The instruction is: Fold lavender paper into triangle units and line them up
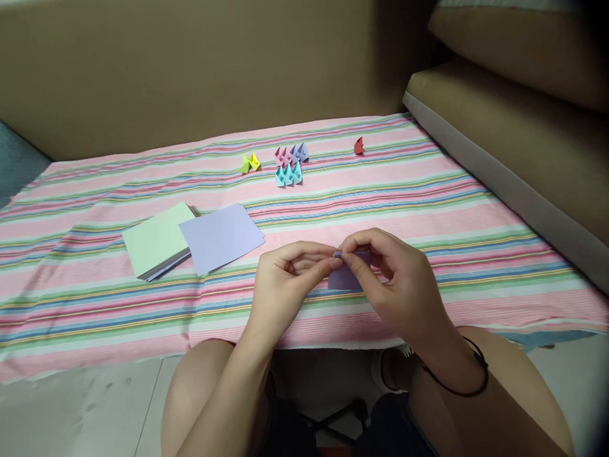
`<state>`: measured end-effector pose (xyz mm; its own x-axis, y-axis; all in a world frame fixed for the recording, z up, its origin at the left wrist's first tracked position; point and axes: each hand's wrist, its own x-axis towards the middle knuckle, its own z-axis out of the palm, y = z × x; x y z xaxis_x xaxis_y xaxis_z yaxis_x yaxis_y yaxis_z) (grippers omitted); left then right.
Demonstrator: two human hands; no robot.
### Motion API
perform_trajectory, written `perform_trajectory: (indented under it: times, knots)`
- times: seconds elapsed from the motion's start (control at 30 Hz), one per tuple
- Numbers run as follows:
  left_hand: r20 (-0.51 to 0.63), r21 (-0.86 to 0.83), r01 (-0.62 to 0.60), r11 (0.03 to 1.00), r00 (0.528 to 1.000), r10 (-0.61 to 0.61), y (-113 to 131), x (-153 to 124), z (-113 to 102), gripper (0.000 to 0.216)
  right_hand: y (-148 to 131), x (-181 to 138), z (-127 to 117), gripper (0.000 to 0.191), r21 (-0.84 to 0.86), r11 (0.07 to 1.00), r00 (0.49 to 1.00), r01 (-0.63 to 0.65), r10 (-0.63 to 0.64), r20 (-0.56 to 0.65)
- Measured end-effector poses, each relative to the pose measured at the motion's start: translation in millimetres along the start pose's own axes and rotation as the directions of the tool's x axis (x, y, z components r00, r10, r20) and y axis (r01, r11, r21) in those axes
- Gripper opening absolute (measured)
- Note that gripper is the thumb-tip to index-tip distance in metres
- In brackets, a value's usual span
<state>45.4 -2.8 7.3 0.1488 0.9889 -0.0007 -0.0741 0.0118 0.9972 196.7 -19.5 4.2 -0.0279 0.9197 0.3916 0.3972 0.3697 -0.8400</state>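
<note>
Both hands pinch the upper edge of a small purple sheet of paper (345,279) near the front of the cloth. My left hand (290,273) grips it at the upper left corner between thumb and fingers. My right hand (394,273) closes on the same edge, close beside the left thumb, and covers part of the sheet. A narrow strip along the top looks folded over; the fingertips hide its details. To the left lie a few larger purple sheets (222,238), and beside them is a stack of paper with a pale green sheet on top (157,240).
Small folded paper pieces stand farther back: yellow ones (250,163), pink ones (282,157), purple ones (299,152), turquoise ones (288,174) and a red one (359,146). A striped cloth (428,222) covers the surface. Brown cushions (514,146) rise at the right.
</note>
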Motion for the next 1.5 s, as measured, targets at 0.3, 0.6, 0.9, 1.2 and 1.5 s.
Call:
perform_trajectory:
  times: [0.3,0.6,0.9,1.2,1.5]
  knots:
    - [0.002,0.054,-0.017,0.998,1.0,0.017,4,0,-2,0.009,0,0,-2,0.012,-0.036,0.998,0.998,0.042,-0.04,0.044]
    - [0.007,0.027,-0.014,1.0,1.0,0.014,4,0,-2,0.009,-2,0,-3,0.015,-0.077,0.993,0.996,0.089,-0.086,0.031]
    - [0.117,-0.087,0.001,0.996,0.993,0.01,-1,4,-11,0.015,-2,1,-5,0.014,0.036,0.993,0.99,0.113,-0.115,0.076]
    - [-0.047,-0.005,-0.058,0.998,0.997,0.058,0,-1,-1,0.01,-3,0,-6,0.01,-0.002,0.998,0.996,0.066,-0.066,0.067]
    - [-0.036,-0.031,0.002,1.0,0.999,-0.003,-2,-1,-1,0.012,-3,1,-5,0.011,-0.029,0.999,0.999,0.018,-0.016,0.047]
